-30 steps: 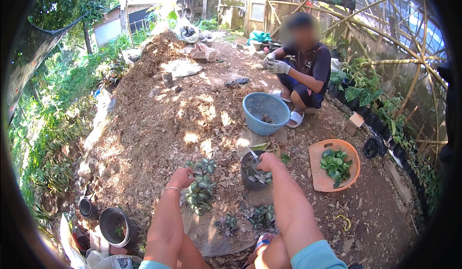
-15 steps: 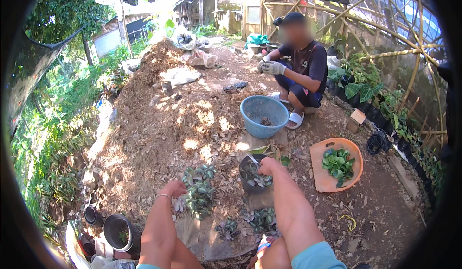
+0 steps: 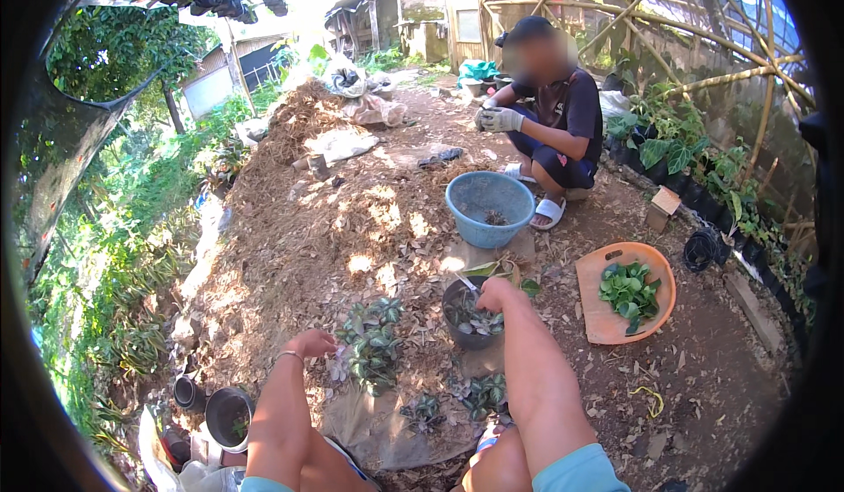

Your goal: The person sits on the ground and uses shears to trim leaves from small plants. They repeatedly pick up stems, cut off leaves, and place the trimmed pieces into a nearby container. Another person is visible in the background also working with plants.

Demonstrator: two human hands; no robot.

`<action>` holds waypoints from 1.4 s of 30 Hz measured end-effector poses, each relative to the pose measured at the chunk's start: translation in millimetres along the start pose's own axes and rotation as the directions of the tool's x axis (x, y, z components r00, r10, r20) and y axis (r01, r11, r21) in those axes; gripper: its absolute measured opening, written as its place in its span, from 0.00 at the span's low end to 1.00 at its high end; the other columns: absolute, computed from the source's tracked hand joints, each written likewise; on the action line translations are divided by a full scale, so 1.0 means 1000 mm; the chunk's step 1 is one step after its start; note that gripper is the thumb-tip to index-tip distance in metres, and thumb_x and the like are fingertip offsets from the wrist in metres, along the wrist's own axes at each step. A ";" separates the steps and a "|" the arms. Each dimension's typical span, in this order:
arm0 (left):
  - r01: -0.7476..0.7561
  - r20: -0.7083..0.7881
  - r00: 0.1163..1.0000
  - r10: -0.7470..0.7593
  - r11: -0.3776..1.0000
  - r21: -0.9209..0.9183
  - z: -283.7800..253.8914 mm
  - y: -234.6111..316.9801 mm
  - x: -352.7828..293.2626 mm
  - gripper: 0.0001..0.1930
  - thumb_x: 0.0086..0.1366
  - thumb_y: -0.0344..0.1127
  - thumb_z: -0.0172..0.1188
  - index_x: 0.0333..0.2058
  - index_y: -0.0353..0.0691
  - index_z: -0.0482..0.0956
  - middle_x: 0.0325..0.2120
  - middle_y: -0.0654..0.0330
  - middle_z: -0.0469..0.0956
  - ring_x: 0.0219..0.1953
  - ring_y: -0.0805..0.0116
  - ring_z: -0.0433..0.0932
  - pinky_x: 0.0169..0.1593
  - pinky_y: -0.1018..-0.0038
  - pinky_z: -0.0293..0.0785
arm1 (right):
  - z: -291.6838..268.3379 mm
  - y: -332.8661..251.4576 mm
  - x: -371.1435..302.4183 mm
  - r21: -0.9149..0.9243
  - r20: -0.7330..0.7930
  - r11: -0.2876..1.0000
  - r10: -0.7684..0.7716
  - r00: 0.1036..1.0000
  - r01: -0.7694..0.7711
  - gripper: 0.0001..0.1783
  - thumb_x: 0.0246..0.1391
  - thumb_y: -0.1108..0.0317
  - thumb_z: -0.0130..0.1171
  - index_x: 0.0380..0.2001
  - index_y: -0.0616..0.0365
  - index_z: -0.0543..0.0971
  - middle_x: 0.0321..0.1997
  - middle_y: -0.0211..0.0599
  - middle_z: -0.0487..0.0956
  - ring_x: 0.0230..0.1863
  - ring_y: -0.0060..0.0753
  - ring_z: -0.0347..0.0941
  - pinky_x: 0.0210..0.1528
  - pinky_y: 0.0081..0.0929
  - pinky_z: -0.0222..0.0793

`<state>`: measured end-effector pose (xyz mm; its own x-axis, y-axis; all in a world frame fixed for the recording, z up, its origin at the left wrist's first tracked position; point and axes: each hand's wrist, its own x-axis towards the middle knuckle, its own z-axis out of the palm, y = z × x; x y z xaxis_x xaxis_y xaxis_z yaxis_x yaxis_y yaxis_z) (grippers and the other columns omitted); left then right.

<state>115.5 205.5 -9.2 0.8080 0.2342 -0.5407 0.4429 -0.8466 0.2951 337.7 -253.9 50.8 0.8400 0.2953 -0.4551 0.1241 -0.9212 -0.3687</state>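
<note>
My right hand (image 3: pixel 501 296) is closed round a slim tool with a silver blade (image 3: pixel 468 284); its handle is hidden. Its tip points up and left over the rim of a dark round pot (image 3: pixel 473 340), which holds silvery-green leafy plants (image 3: pixel 475 318). My left hand (image 3: pixel 315 343), with a band at the wrist, has its fingers drawn together beside a clump of variegated green plants (image 3: pixel 374 351). Pale pinkish leaves (image 3: pixel 338 364) lie just under its fingertips; whether it grips any is unclear. More small plants (image 3: pixel 486 395) lie on a sheet near my feet.
A person in white-grey gloves (image 3: pixel 501 120) squats beyond a blue tub (image 3: pixel 489 211). An orange basket (image 3: pixel 670 303) with green leaves lies at the right. Black pots (image 3: pixel 230 417) stand at the lower left. A heap of dry litter (image 3: pixel 308 118) rises behind.
The whole view has shifted slightly to the right and up. My left hand's fingers reach a little more toward the plants. My right hand keeps its hold on the tool over the pot.
</note>
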 end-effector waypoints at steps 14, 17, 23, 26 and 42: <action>-0.167 -0.162 0.974 0.160 0.985 -0.031 -0.063 0.065 -0.079 0.25 0.66 0.49 0.68 0.58 0.44 0.80 0.50 0.51 0.85 0.50 0.57 0.84 0.55 0.63 0.80 | -0.001 0.017 0.012 0.008 -0.186 0.994 -0.107 0.977 0.111 0.21 0.42 0.60 0.73 0.41 0.55 0.89 0.43 0.45 0.87 0.45 0.45 0.85 0.48 0.40 0.79; -0.210 -0.165 0.964 0.207 0.978 -0.001 -0.052 0.092 -0.073 0.25 0.67 0.48 0.66 0.59 0.44 0.79 0.51 0.51 0.84 0.53 0.56 0.83 0.57 0.63 0.78 | -0.005 0.026 0.000 0.031 -0.134 0.999 -0.038 0.990 0.043 0.23 0.47 0.61 0.72 0.47 0.60 0.87 0.52 0.50 0.84 0.53 0.50 0.82 0.55 0.42 0.78; -0.391 0.066 0.920 0.386 0.915 0.100 -0.016 0.127 -0.034 0.25 0.67 0.50 0.66 0.59 0.44 0.79 0.52 0.54 0.84 0.54 0.53 0.82 0.59 0.61 0.77 | -0.010 0.051 -0.011 -0.052 -0.100 0.995 0.077 0.992 -0.083 0.25 0.48 0.62 0.71 0.51 0.60 0.85 0.57 0.50 0.83 0.59 0.50 0.80 0.60 0.43 0.77; -0.455 0.066 0.890 0.451 0.879 0.138 -0.011 0.138 -0.016 0.24 0.69 0.47 0.65 0.60 0.44 0.79 0.55 0.53 0.82 0.55 0.55 0.82 0.58 0.61 0.77 | -0.010 0.064 -0.011 -0.163 -0.139 0.975 0.130 0.982 -0.152 0.22 0.49 0.65 0.68 0.50 0.59 0.86 0.55 0.50 0.84 0.58 0.50 0.81 0.59 0.41 0.78; -0.362 0.069 0.930 0.362 0.932 -0.021 -0.030 0.132 0.045 0.29 0.66 0.51 0.68 0.61 0.44 0.78 0.57 0.51 0.81 0.60 0.53 0.79 0.64 0.61 0.74 | 0.069 0.023 0.052 -0.318 -0.117 0.920 -0.279 0.953 0.231 0.22 0.51 0.68 0.65 0.51 0.45 0.80 0.45 0.49 0.84 0.50 0.55 0.81 0.51 0.50 0.77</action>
<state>222.5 118.9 29.1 0.8846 -0.1221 -0.4502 0.1289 -0.8636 0.4874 348.4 -241.9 -36.9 0.8277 0.5092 -0.2360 0.4756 -0.8596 -0.1867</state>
